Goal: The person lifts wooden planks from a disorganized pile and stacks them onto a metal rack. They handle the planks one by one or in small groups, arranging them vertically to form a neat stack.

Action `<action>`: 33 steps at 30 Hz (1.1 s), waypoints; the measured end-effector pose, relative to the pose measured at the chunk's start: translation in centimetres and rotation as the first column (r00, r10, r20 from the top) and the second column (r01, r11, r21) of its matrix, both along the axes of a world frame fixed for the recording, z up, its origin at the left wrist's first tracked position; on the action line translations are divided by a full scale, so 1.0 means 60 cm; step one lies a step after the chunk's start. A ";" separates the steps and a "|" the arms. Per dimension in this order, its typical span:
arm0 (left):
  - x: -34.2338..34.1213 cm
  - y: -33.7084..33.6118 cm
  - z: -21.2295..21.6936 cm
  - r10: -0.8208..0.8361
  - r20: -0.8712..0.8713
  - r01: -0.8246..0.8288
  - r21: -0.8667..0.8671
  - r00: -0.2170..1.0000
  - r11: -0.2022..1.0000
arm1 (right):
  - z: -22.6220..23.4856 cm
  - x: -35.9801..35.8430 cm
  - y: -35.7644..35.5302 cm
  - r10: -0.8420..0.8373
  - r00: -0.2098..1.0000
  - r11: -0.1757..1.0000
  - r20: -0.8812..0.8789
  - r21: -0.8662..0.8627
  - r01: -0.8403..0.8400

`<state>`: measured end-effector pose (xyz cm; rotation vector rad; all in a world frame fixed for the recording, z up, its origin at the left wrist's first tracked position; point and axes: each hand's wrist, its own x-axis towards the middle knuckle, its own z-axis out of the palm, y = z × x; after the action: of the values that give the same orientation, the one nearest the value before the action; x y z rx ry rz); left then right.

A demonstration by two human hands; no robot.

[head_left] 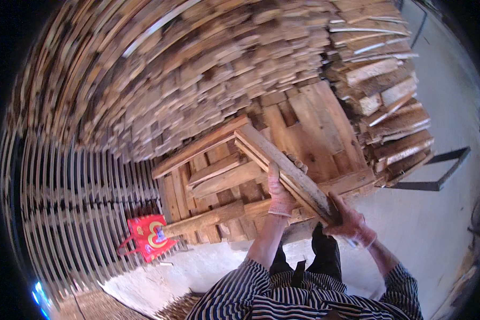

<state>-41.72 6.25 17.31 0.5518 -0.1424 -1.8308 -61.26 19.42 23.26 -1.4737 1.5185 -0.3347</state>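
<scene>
A short bundle of wooden boards point(290, 168) lies slantwise between my two gloved hands, above a low stack of planks point(309, 125). My left hand point(279, 194) grips the bundle's near side around its middle, fingers partly hidden. At the lower right end, my right hand point(349, 221) is closed around the boards. Beneath and to the left, loose boards point(224, 178) rest on the stack, and a longer plank point(202, 146) runs along its far edge. Whether the bundle touches the stack at its far end, I cannot tell.
Behind the stack rises a tall wall of piled boards point(213, 64), blurred. More rough boards point(394, 106) are heaped at the right, beside a dark metal frame point(437, 185). Slatted wood point(80, 197) stands at the left, with a red bag point(150, 237) near it. The floor point(410, 224) is pale.
</scene>
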 end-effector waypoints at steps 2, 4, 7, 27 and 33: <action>0.022 0.002 -0.001 0.052 -0.052 -0.050 0.028 0.997 0.998 | 0.000 0.050 -0.075 0.071 0.994 0.997 -0.086 -0.030 -0.073; 0.040 -0.003 0.001 0.069 -0.125 -0.076 -0.045 0.990 0.996 | 0.007 0.105 -0.147 0.080 0.984 0.991 -0.160 -0.097 -0.097; 0.100 -0.026 0.009 0.103 0.018 -0.103 0.018 0.995 0.994 | 0.025 0.149 -0.241 0.176 0.973 0.982 -0.146 -0.048 -0.185; 0.813 -0.412 -0.208 0.420 0.309 0.517 0.396 -0.853 0.759 | -0.256 0.104 -0.582 0.118 0.766 0.828 -0.632 -0.363 -0.427; 0.789 -0.408 -0.202 0.449 0.187 0.486 0.397 -0.874 0.779 | -0.266 0.108 -0.607 0.118 0.576 0.823 -0.809 -0.245 -0.512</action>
<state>5.59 -18.20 5.18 2.0519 -2.7469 0.2707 -54.81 -17.03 7.31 -2.4677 1.8229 0.2465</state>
